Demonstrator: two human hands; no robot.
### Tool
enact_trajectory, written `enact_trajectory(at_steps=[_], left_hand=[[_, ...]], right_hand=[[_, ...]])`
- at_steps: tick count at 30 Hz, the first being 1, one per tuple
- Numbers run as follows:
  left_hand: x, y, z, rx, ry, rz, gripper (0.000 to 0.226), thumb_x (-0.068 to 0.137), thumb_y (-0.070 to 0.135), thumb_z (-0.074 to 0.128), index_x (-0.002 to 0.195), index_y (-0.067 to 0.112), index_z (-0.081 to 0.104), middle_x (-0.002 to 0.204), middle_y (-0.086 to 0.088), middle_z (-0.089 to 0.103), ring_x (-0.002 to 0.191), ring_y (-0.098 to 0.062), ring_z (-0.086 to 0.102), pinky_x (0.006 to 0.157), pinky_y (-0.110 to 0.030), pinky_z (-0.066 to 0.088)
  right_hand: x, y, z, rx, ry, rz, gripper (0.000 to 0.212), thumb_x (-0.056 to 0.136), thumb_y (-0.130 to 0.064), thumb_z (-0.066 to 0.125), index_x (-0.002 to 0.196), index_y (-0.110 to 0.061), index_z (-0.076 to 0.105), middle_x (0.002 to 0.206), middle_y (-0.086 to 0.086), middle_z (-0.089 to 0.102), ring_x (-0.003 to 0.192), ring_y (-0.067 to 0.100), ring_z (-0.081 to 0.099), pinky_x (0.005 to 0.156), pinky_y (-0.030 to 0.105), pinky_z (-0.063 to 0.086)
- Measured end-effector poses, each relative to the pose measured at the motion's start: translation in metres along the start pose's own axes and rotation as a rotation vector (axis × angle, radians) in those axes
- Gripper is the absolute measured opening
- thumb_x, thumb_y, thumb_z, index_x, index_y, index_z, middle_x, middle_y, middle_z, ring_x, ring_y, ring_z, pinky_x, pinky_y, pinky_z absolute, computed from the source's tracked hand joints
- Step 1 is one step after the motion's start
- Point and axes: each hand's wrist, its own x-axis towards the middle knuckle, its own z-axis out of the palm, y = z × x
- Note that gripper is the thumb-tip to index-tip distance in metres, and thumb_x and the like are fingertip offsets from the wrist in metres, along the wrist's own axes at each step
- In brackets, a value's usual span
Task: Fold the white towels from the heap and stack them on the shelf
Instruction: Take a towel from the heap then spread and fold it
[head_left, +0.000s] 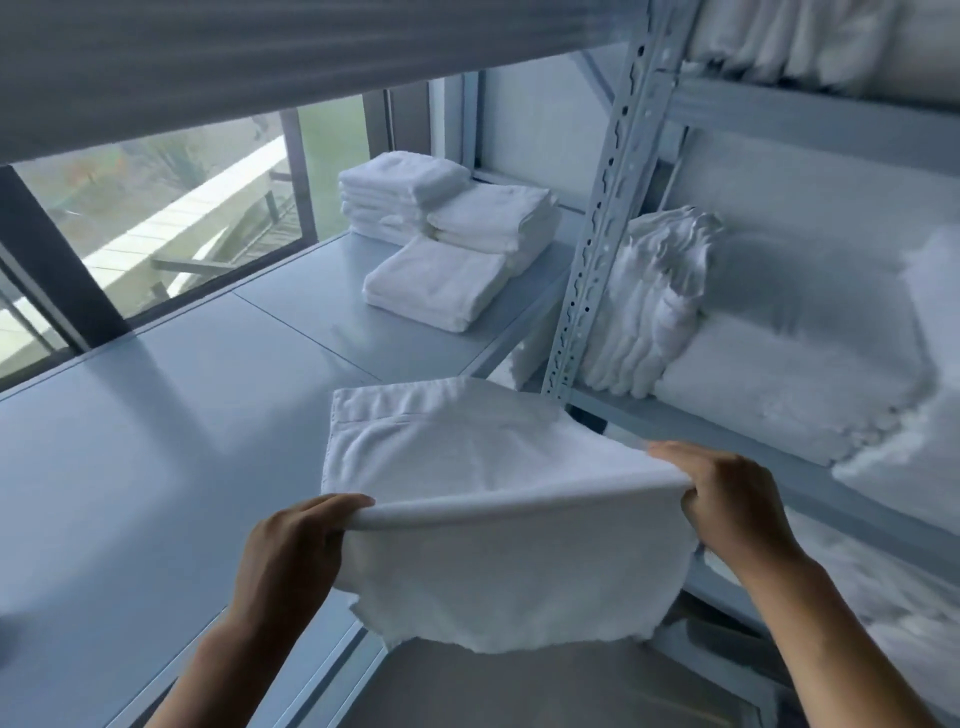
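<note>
A white towel (467, 457) is stretched between my hands at the near edge of the grey shelf surface (156, 441). Its far part lies on the surface and its near part hangs down over the fold I hold. My left hand (296, 545) grips the fold's left end, fingers curled over the cloth. My right hand (727, 499) pinches the right end. Folded white towels (447, 244) stand in three low stacks at the far end of the surface.
A window (156, 208) runs along the left behind the surface. A perforated metal upright (597, 218) of a rack stands on the right. The rack's shelves hold more white linen (654, 306), upright and piled.
</note>
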Motion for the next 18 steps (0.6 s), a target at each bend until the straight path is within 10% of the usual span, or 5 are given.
enact_trajectory(at_steps=[18], left_hand=[[0.027, 0.072, 0.018, 0.143, 0.032, 0.022, 0.047, 0.073, 0.004, 0.051, 0.102, 0.033, 0.076, 0.096, 0.012, 0.075, 0.075, -0.024, 0.069, 0.059, -0.029, 0.046]], right_hand=[[0.04, 0.077, -0.006, 0.045, -0.012, -0.076, 0.052, 0.066, 0.017, 0.065, 0.104, -0.016, 0.079, 0.1, 0.003, 0.079, 0.088, 0.03, 0.075, 0.07, 0.042, 0.063]])
